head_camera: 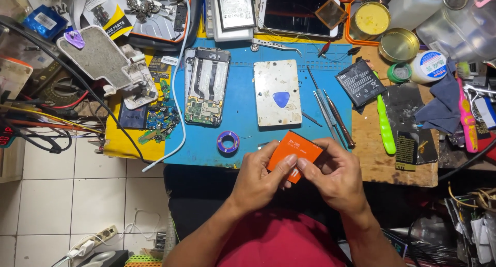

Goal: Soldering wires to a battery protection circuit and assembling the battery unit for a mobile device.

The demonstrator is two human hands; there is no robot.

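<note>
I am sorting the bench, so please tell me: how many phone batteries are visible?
2. An orange battery is held in both hands, left hand and right hand. A black battery lies on the blue mat's right edge. More may be hidden in the clutter.

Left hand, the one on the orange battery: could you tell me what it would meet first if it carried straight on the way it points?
The left hand points up-right across the flat orange rectangular battery. Beyond that, it would probably meet the thin metal tools lying on the blue work mat, though depth is unclear.

Orange battery; blue mat; white back cover, blue pick; black battery; green brush.
</note>
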